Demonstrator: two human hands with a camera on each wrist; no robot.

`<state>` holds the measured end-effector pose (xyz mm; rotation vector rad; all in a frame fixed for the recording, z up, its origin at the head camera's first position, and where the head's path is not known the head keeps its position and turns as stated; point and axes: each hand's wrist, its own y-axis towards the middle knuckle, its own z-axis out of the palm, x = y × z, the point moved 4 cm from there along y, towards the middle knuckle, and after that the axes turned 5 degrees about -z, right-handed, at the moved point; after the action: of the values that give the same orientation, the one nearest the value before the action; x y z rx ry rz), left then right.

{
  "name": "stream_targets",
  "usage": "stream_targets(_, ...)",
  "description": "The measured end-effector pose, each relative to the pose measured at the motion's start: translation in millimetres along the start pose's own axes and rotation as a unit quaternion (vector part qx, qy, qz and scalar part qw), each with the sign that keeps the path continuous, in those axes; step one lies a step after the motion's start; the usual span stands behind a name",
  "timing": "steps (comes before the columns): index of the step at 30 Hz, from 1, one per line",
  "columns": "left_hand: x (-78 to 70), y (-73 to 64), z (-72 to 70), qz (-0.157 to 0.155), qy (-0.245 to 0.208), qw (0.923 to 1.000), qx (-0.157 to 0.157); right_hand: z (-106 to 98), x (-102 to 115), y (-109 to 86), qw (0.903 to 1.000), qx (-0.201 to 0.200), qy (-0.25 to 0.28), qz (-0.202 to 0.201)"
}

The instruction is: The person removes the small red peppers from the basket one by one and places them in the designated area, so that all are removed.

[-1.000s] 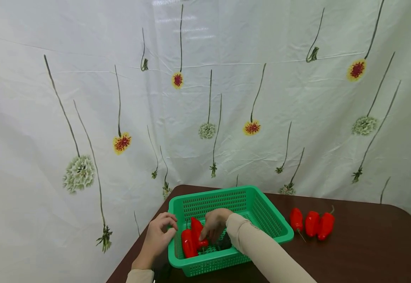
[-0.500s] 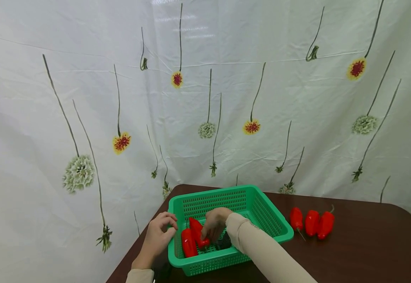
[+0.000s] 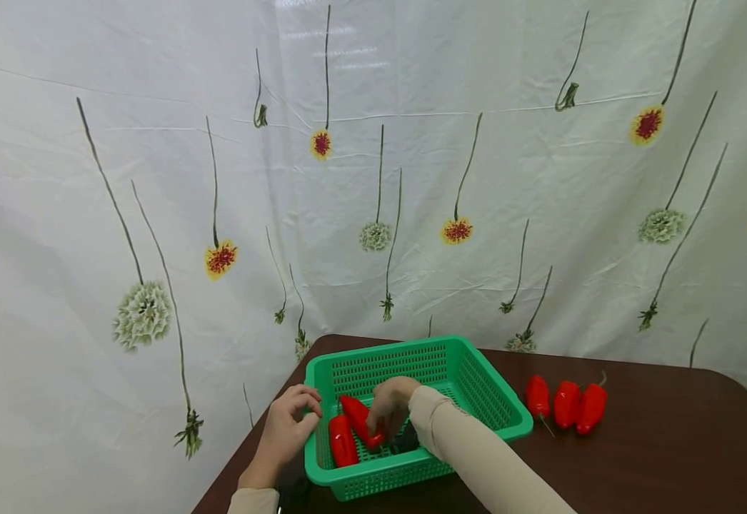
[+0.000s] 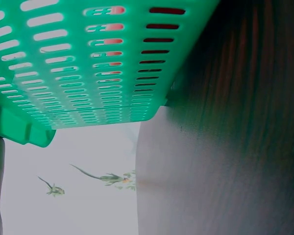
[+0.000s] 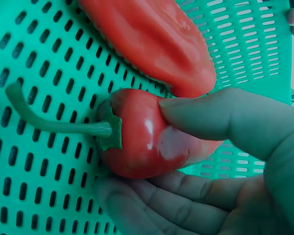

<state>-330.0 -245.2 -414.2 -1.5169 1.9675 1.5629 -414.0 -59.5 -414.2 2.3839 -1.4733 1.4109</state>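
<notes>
A green plastic basket with slotted walls stands on the dark table. My left hand holds its left rim, fingers bent over the edge; the left wrist view shows the basket's slotted outer wall close up. Inside the basket, my right hand grips a red pepper, thumb on top and fingers beneath, its green stem sticking out free. The held pepper lies slanted close over the basket floor. Beside it on the left rests another red pepper.
Three more red peppers lie on the table right of the basket: one near its wall, a middle pepper and a right-hand pepper. Behind the table hangs a white flower-print cloth.
The pepper in my right hand has turned in the basket, its far end swinging left toward the left wall. My left hand has stayed at the rim.
</notes>
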Motion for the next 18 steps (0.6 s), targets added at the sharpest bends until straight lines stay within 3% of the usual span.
stream_targets(18,0.5,-0.1,-0.1,0.003,0.002,1.0,-0.001,-3.5,-3.5,-0.3,0.9999,0.013,-0.006,-0.002)
